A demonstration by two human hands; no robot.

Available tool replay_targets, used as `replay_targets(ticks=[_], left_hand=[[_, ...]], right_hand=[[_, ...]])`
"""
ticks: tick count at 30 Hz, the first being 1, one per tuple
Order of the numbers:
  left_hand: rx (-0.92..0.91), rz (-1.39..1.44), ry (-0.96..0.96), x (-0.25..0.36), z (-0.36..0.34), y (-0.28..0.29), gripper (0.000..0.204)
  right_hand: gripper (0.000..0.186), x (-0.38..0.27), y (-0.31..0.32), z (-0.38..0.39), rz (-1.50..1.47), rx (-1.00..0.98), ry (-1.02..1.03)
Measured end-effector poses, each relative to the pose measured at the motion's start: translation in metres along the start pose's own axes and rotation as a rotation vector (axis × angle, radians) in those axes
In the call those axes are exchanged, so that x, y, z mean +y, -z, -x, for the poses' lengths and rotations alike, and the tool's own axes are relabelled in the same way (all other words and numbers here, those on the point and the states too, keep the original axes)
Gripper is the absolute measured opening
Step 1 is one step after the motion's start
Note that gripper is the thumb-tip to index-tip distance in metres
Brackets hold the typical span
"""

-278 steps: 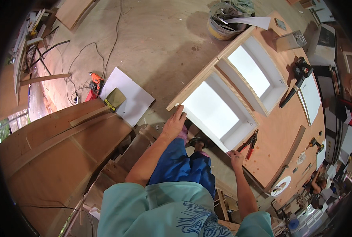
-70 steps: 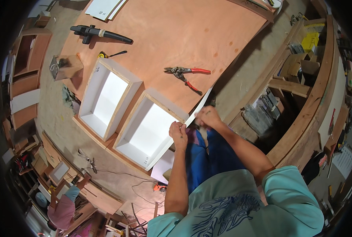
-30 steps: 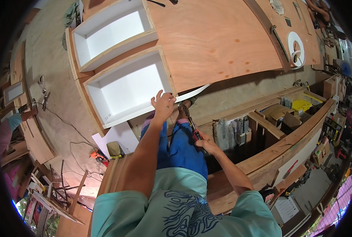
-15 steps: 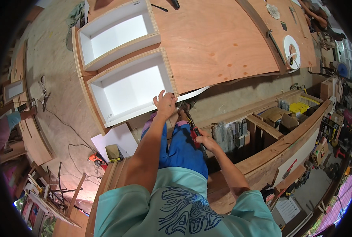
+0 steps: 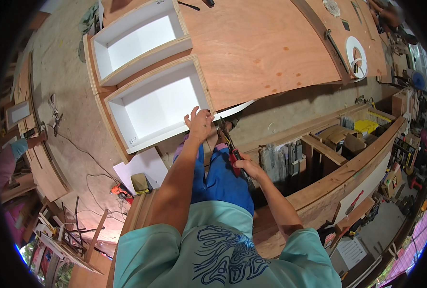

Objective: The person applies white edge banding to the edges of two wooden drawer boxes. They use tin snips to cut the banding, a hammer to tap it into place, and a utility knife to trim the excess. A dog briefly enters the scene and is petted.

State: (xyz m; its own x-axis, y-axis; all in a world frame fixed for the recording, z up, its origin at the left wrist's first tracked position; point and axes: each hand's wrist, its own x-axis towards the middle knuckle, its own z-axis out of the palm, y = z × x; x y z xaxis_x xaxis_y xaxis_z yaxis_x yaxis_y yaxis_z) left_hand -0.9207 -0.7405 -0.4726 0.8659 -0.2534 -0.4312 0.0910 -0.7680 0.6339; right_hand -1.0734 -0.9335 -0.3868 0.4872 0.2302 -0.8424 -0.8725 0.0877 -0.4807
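Note:
A shallow wooden drawer box [image 5: 156, 103] with a white inside lies on the plywood sheet. Along its near edge runs a white edging strip [image 5: 170, 135], whose length continues past the box's right corner towards a white roll [image 5: 364, 65] at the far right. My left hand [image 5: 200, 126] grips the strip against the box near that corner, some fingers raised and spread. In my right hand [image 5: 252, 166] is a pair of red-handled snips [image 5: 233, 156]. Their dark jaws point up, close beneath the strip and just right of my left hand.
A second white-lined box [image 5: 139, 45] stands beyond the first. Below the plywood sheet [image 5: 266, 57], on the right, a long wooden bin [image 5: 319, 151] holds boxes and packets. A white board [image 5: 141, 168] and an orange power tool [image 5: 121, 193] lie at left. Another person's arm [image 5: 33, 139] shows far left.
The snips in my right hand have risen slightly, bringing their jaws nearer the strip. My left hand stays at the box corner. The whole view has shifted a little.

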Motion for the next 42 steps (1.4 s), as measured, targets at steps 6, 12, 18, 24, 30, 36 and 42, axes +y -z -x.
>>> replay_targets(ticks=[6, 12, 18, 24, 30, 36, 42], left_hand=[[0.011, 0.008, -0.002, -0.002, 0.0, -0.002, 0.023], [0.047, 0.022, -0.021, 0.0, 0.002, -0.001, 0.021], [0.039, 0.015, -0.012, 0.001, 0.0, -0.001, 0.021], [0.025, 0.005, 0.003, 0.003, 0.0, -0.001, 0.021], [0.025, 0.032, 0.005, 0.003, 0.001, 0.001, 0.02], [-0.007, 0.016, 0.019, 0.003, -0.001, 0.001, 0.022], [-0.039, 0.011, 0.019, 0.003, -0.001, 0.003, 0.026]], right_hand=[[0.079, -0.024, -0.028, 0.007, 0.362, 0.193, 0.187], [0.083, -0.026, -0.042, 0.011, 0.34, 0.25, 0.17], [0.049, -0.024, -0.03, 0.014, 0.07, 0.109, 0.074], [0.031, -0.017, -0.01, 0.009, 0.121, 0.037, 0.09], [0.033, -0.01, -0.003, 0.005, 0.099, 0.017, 0.066], [0.041, -0.005, -0.001, 0.004, 0.122, 0.019, 0.069], [0.037, -0.011, -0.004, 0.005, 0.086, 0.0, 0.088]])
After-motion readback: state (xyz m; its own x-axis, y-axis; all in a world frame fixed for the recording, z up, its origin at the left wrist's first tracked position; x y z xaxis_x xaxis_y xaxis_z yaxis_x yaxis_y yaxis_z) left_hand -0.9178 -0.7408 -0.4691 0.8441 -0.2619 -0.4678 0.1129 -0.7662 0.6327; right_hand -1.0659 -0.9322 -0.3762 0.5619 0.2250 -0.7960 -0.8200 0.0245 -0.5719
